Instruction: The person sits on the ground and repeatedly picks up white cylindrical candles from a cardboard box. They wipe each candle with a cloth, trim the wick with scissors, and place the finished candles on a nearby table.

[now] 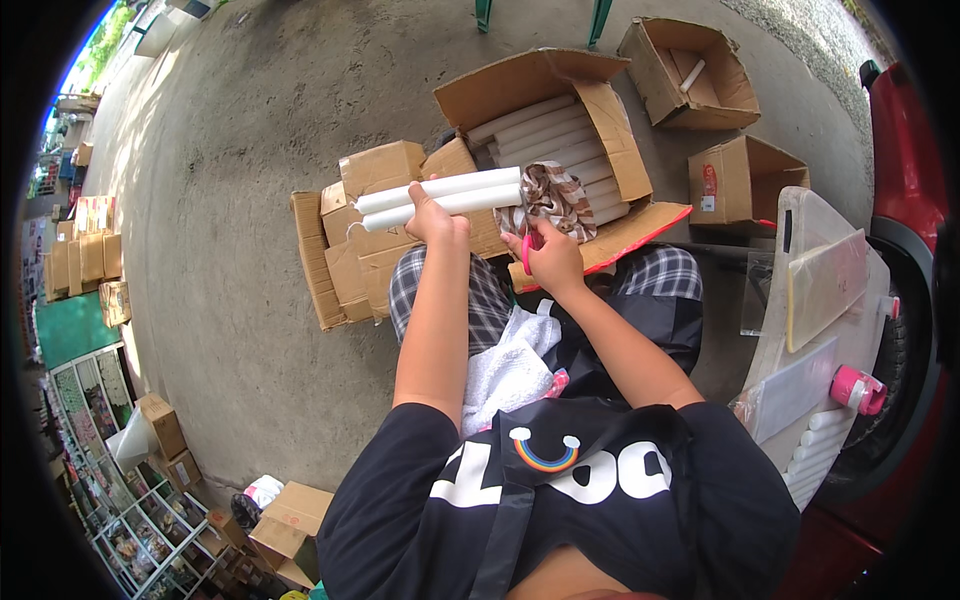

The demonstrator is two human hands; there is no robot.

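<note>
My left hand (pixel 435 215) is closed around two long white candles (pixel 465 191), side by side, with their wicks pointing left. At their right ends, my right hand (pixel 553 255) grips pink-handled scissors (pixel 527 253); the blades are mostly hidden. A brown-and-white striped cloth (pixel 559 199) lies just beyond that hand, over the edge of an open cardboard box (pixel 510 86). Rows of white candles (pixel 547 135) fill this box. A white towel (pixel 510 375) rests on my lap.
Flattened cardboard (pixel 375 247) lies to the left. Upper right stand two open boxes (pixel 694 109), (pixel 724 180) is the front one's side. A plastic table (pixel 795 217) at the right holds several candles (pixel 817 450) and a pink roll or cup (pixel 859 390), beside a red vehicle (pixel 904 157).
</note>
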